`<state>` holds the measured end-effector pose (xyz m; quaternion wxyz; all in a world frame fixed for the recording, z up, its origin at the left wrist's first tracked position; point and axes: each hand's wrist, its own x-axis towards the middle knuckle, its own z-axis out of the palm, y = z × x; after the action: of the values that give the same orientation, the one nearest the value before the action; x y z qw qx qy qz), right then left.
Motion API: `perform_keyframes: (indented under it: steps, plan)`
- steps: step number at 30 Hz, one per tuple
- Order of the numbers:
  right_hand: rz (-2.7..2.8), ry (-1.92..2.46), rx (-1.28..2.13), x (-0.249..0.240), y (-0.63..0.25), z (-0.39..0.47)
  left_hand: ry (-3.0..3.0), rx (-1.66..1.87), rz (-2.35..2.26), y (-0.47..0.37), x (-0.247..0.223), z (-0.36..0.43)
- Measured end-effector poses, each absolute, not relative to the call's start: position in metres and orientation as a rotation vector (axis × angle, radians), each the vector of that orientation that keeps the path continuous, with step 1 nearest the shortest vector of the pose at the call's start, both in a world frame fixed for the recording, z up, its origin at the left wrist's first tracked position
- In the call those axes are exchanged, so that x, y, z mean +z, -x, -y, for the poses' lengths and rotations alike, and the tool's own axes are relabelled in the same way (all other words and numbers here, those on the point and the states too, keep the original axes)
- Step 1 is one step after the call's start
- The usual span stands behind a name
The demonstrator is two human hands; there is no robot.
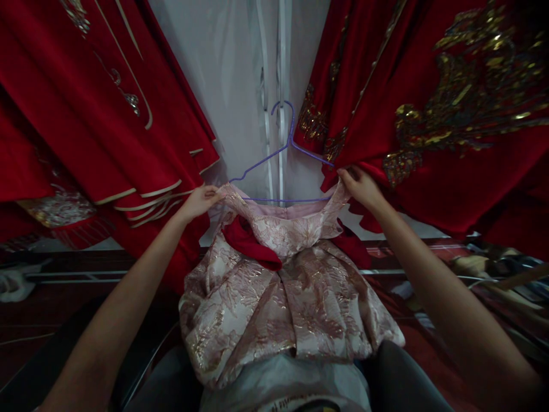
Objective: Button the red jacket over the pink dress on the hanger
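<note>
A pink and gold patterned dress (pixel 330 297) hangs spread out over my lap, with a purple wire hanger (pixel 268 155) inside its shoulders. My left hand (pixel 201 201) pinches the dress's left shoulder beside the hanger's left end. The right shoulder is gripped by my right hand (pixel 360 186), its fingers closed close to the hanger's right end. The hook of the hanger points up and hangs on nothing that I can make out. A dark red piece of cloth (pixel 253 246) lies across the dress below the neckline on the left.
Red garments with silver trim (pixel 141 137) hang at the left, and red garments with gold sequins (pixel 454 126) at the right. Pale curtain-like fabric (pixel 206 63) is between them. A white object (pixel 17 285) is at the far left, and mixed items (pixel 510 269) lie at the right.
</note>
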<state>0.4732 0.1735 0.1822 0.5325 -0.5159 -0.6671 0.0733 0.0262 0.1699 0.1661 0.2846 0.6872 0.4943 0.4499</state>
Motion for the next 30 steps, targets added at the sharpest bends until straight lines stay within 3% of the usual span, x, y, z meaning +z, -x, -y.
perform_keyframes:
  steps: [8, 14, 19, 22, 25, 30]
  plan:
    - [1.647, 1.263, 0.191, 0.186, -0.474, -0.172, -1.91, 1.553, -1.392, -0.043, 0.177, -0.181]
    - [1.652, 1.271, 0.174, 0.187, -0.472, -0.165, -2.05, 1.58, -1.249, -0.102, 0.199, -0.191]
    - [1.65, 1.289, 0.212, 0.185, -0.474, -0.166, -1.731, 1.545, -1.256, -0.082, 0.183, -0.193]
    - [1.643, 1.265, 0.233, 0.184, -0.474, -0.167, -1.465, 1.391, -1.425, -0.054, 0.157, -0.19]
    - [1.646, 1.273, 0.25, 0.183, -0.473, -0.168, -1.419, 0.948, -1.641, -0.036, 0.129, -0.182]
    - [1.642, 1.269, 0.236, 0.184, -0.474, -0.167, -1.497, 0.606, -1.515, -0.039, 0.101, -0.169]
